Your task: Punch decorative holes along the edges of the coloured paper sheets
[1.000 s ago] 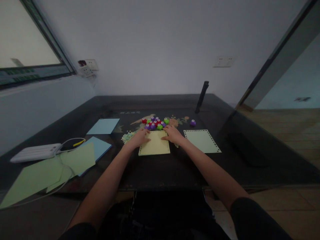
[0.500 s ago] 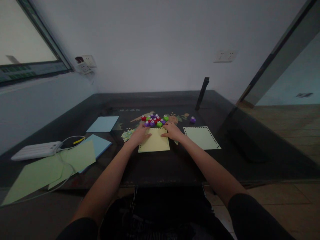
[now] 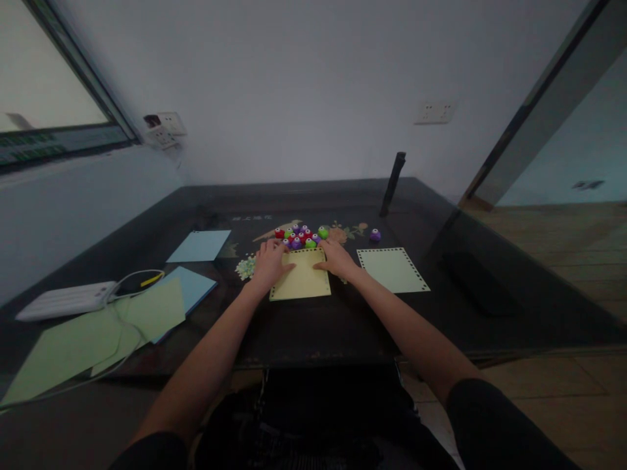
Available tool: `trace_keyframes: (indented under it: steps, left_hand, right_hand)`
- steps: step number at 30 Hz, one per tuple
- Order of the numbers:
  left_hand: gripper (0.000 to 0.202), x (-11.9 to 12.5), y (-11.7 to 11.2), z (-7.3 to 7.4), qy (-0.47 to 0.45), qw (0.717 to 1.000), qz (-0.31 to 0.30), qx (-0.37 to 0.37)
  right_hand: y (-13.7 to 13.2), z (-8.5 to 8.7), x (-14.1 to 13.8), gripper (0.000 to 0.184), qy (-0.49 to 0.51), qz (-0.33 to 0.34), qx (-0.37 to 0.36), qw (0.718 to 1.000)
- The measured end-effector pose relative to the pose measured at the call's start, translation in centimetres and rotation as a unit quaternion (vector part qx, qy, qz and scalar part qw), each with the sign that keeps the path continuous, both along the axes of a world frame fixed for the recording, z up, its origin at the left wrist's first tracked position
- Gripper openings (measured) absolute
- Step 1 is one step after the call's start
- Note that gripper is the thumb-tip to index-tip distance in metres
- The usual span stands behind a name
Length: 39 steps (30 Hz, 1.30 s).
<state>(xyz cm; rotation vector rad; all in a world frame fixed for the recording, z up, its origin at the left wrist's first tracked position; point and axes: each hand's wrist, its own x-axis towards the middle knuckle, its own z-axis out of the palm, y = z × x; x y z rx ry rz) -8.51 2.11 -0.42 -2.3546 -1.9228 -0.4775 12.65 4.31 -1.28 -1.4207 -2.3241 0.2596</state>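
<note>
A pale yellow sheet of paper (image 3: 300, 281) with punched holes lies flat in front of me, possibly with more sheets beneath. My left hand (image 3: 268, 264) rests at its left side, thumb spread onto the paper, fingers by the upper left corner. On the opposite side, my right hand (image 3: 337, 259) has its thumb over the right edge, its other fingers reaching past the upper right corner. Both hands look open, fingers apart; some fingertips are hard to make out. Just beyond the sheet sits a cluster of red, green and purple eyeball-like toys (image 3: 301, 236).
One purple toy (image 3: 375, 235) stands apart at right, above a pale green punched sheet (image 3: 393, 269). Blue sheets (image 3: 200, 246) and green sheets (image 3: 83, 343) lie left, near a white power strip (image 3: 66, 300) with a cable. A black upright post (image 3: 392, 185) stands behind; a dark flat object (image 3: 480, 284) lies right.
The view has shifted slightly. My left hand's fingers sit a little further back from the toys, its thumb still on the yellow sheet. My right hand has hardly moved.
</note>
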Motion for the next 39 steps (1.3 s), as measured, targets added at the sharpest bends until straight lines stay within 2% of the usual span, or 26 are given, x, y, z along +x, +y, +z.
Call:
trace_keyframes:
  steps: [8, 13, 17, 19, 22, 24, 28, 30, 32, 35, 39]
  left_hand:
    - [0.036, 0.3, 0.1, 0.2, -0.009, 0.999, -0.012, -0.039]
    - [0.034, 0.0, 0.4, 0.0, -0.021, 0.999, -0.032, -0.023]
    - [0.032, -0.6, 0.7, 0.0, -0.06, 0.997, -0.043, -0.005]
    - [0.031, -0.9, 1.0, 0.1, -0.116, 0.992, -0.048, -0.002]
    - [0.034, -1.1, 1.3, 0.2, -0.229, 0.973, -0.04, 0.003]
    - [0.038, -1.0, 1.5, 0.2, -0.326, 0.945, -0.037, -0.002]
    - [0.046, -0.6, 1.5, 0.1, -0.526, 0.845, -0.059, -0.074]
    - [0.048, -0.4, 1.3, 0.1, -0.564, 0.814, -0.076, -0.115]
    - [0.047, -0.2, 1.0, 0.1, -0.562, 0.81, -0.088, -0.144]
    - [0.046, 0.0, 0.6, 0.2, -0.541, 0.822, -0.085, -0.157]
    - [0.044, 0.1, 0.5, 0.2, -0.534, 0.83, -0.069, -0.148]
  right_hand:
    - [-0.3, 0.0, -0.1, 0.045, 0.006, -0.018, -0.042, 0.999]
    - [-0.5, -0.1, 0.0, 0.03, 0.04, -0.038, -0.043, 0.998]
    - [0.1, -0.5, 0.3, 0.009, 0.115, -0.047, -0.036, 0.992]
    - [0.5, -0.8, 0.5, 0.009, 0.18, -0.039, -0.048, 0.982]
    - [1.2, -1.1, 0.9, 0.015, 0.304, -0.009, -0.1, 0.947]
    - [1.6, -1.2, 1.1, 0.018, 0.376, 0.004, -0.135, 0.917]
    - [1.9, -0.9, 1.6, 0.027, 0.465, -0.011, -0.144, 0.874]
    - [1.9, -0.5, 2.0, 0.032, 0.492, -0.028, -0.123, 0.861]
    - [1.8, -0.1, 2.4, 0.034, 0.509, -0.045, -0.101, 0.854]
    - [1.8, 0.7, 3.0, 0.036, 0.529, -0.049, -0.085, 0.843]
    - [1.6, 1.3, 3.6, 0.033, 0.533, -0.026, -0.142, 0.833]
